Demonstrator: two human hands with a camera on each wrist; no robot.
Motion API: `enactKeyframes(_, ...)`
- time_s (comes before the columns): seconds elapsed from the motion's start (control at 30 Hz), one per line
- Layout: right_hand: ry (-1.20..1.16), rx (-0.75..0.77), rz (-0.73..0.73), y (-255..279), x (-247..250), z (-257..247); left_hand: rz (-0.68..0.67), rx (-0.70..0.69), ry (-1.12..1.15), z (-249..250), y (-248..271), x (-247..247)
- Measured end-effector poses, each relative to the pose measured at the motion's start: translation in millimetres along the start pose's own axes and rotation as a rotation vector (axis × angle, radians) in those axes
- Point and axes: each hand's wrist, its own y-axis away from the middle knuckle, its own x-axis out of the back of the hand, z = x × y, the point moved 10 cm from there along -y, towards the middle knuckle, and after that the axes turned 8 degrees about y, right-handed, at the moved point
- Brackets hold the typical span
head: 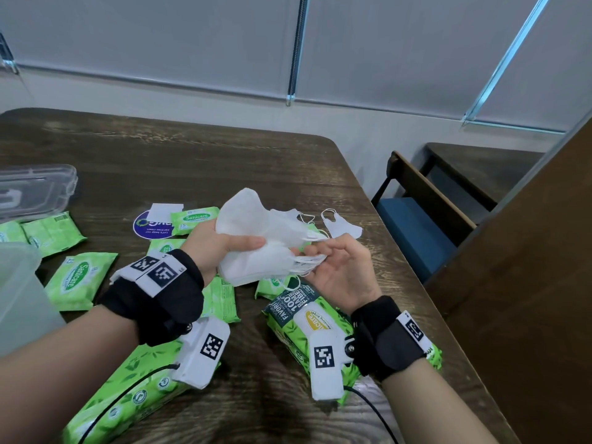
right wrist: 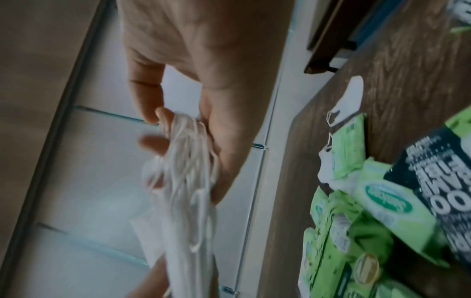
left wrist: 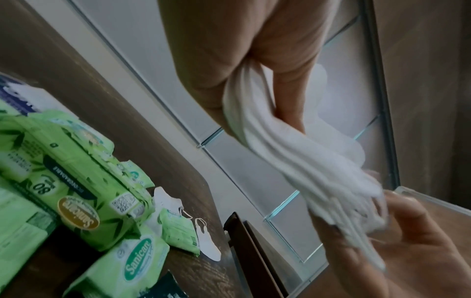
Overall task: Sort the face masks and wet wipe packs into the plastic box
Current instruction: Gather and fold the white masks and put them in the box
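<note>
A stack of white face masks (head: 256,238) is held above the table between both hands. My left hand (head: 224,248) grips its left side, thumb on top; the same stack of masks (left wrist: 293,153) shows in the left wrist view. My right hand (head: 333,264) pinches the bunched ear loops (right wrist: 188,161) at the stack's right end. One loose white mask (head: 342,227) lies on the table to the right. Several green wet wipe packs lie around: a small pack (head: 80,280), a large pack (head: 307,322) under my right wrist, another large pack (head: 128,398) under my left forearm. The plastic box (head: 16,283) stands at the left edge.
A clear lid (head: 35,190) lies at the far left. A round blue sticker (head: 152,225) with a white card sits mid-table. The dark wooden table (head: 224,165) ends at right beside a chair with a blue seat (head: 416,225). A wooden panel (head: 528,283) stands at right.
</note>
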Motion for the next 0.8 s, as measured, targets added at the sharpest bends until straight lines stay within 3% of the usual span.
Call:
enactKeyframes(0.13, -0.094, 0.013, 0.002, -2, -1, 6, -0.002, 0.041, 0.078, -8, 0, -1)
enactKeyframes(0.37, 0.237, -0.143, 0.029, 4, 14, 35, 0.034, 0.003, 0.161, -2, -6, 7)
enactKeyframes(0.5, 0.331, -0.128, 0.108, 1, 14, 38, 0.033, 0.005, 0.161, -3, -5, 4)
enactKeyframes(0.67, 0.300, 0.006, 0.208, -7, 19, 19, -0.105, 0.034, 0.145, 1, 4, -14)
enactKeyframes(0.8, 0.243, 0.093, 0.234, -5, 21, -1, -0.255, 0.049, 0.008, 12, 10, -22)
